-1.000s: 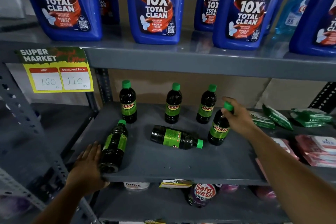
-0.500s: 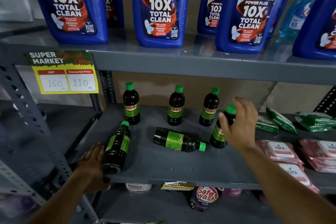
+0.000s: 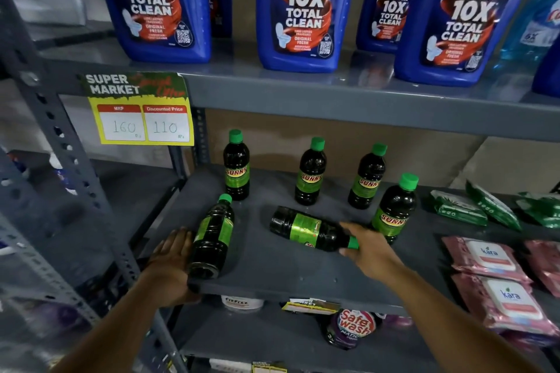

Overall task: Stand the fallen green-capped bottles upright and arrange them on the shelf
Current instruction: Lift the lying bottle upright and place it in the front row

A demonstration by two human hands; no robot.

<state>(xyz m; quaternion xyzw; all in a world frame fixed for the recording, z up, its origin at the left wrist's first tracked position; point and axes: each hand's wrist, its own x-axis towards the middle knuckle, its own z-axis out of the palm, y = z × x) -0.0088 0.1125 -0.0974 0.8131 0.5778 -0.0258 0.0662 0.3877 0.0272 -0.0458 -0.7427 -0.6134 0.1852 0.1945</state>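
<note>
- Green-capped bottles: we count six dark, glossy plastic bottles with round screw caps and green "SUNNY" labels, all on the flat grey metal shelf [image 3: 272, 269].
- Three stand upright in a back row: the back left bottle [image 3: 236, 166], the back middle bottle [image 3: 310, 172] and the back right bottle [image 3: 366, 177]; a fourth upright bottle [image 3: 394, 209] stands in front of them to the right.
- Two lie on their sides: the left fallen bottle [image 3: 212, 239], cap pointing to the back and base at the shelf's front edge, and the middle fallen bottle [image 3: 312, 230], cap pointing right.
- Left hand [image 3: 169, 269]: we see the fingers laid open along the left fallen bottle's left side, with the thumb at the shelf's front edge; the grip is not closed round the bottle.
- Right hand [image 3: 369, 247]: we see it curled over the neck and cap end of the middle fallen bottle; the fingers touch it, but we cannot tell whether the grip is closed.
- Change from half a second ago: the right hand has left the cap of the fourth upright bottle and come down to the middle fallen bottle; the left hand is where it was.
- Surroundings: blue moulded Harpic bottles [image 3: 300, 9] on the shelf above, a yellow price tag [image 3: 145, 118], and soft pink wipe packs [image 3: 488, 257] to the right.
</note>
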